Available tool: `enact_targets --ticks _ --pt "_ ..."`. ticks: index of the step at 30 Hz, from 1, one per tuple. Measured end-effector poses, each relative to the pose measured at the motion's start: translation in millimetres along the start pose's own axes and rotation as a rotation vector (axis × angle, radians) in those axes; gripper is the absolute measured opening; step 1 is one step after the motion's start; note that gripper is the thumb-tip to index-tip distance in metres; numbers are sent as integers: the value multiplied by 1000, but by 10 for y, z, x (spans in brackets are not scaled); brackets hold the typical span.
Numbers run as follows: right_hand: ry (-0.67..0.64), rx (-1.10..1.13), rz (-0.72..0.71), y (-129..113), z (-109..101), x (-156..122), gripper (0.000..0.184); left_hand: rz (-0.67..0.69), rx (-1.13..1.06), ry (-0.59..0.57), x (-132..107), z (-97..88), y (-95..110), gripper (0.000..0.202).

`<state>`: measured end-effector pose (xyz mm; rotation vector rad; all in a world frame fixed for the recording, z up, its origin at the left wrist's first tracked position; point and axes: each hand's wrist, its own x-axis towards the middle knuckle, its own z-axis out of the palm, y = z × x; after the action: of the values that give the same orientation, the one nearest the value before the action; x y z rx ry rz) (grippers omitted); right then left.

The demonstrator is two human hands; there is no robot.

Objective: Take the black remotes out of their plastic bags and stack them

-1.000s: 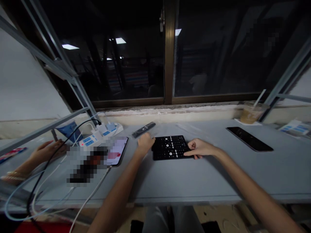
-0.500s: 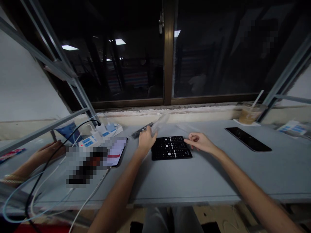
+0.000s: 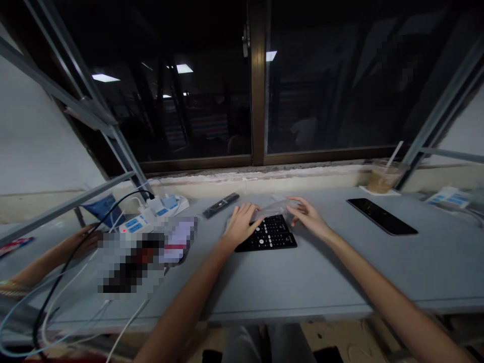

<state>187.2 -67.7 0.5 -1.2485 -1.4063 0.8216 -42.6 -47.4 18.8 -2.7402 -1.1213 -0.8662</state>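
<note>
I can read no words or numbers: the pale button marks on the remotes (image 3: 274, 241) at the centre and the power strip's (image 3: 138, 223) blue panels at left are too small.

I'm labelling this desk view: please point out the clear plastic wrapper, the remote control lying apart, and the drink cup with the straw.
Clear plastic wrapper (image 3: 275, 207): head view, its visible middle.
Remote control lying apart (image 3: 221, 205): head view, middle of its face.
Drink cup (image 3: 381, 181): head view, its side wall.
</note>
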Motion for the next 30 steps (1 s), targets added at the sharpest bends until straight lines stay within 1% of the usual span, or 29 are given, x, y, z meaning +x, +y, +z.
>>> enact_targets --ticks 2,4,7,10,12,15,17,19,22,24,25,27,28,29,30 --pt "31 13 -15 13 -8 15 47 26 67 12 3 -12 9 18" --pt "89 20 -42 23 -37 32 46 35 152 9 5 -26 -13 19" --pt "201 9 -92 33 -104 57 46 -6 245 28 8 -45 -85 20" --pt "282 -73 -150 28 -150 60 43 -62 266 51 14 -56 -136 17" --pt "359 -206 -243 3 -147 43 43 -85 261 33 18 -60 -131 17" --pt "429 -440 -463 -70 -101 -7 47 -89 234 -33 20 -61 -83 19" --pt "407 -547 -575 -120 -55 -48 50 -74 228 -76 18 -59 -48 22" --pt "346 -616 -627 -151 -4 -86 47 -64 234 -99 14 -57 -26 26" --pt "155 -646 -624 -154 66 -122 35 -71 221 -106 8 -65 -19 28" --pt "47 -594 -588 -133 97 -128 26 -74 190 -105 1 -71 -23 30" --pt "15 -557 -569 -119 105 -126 22 -73 167 -104 -3 -72 -24 30" --pt "-2 -496 -542 -93 100 -113 19 -67 104 -86 -15 -65 -18 29" --pt "9 -483 -539 -83 85 -104 20 -67 65 -73 -23 -57 -9 34" --pt "42 -479 -541 -75 62 -94 20 -71 21 -58 -32 -45 5 47" --pt "93 -483 -542 -71 32 -84 21 -80 -25 -46 -42 -31 25 65"
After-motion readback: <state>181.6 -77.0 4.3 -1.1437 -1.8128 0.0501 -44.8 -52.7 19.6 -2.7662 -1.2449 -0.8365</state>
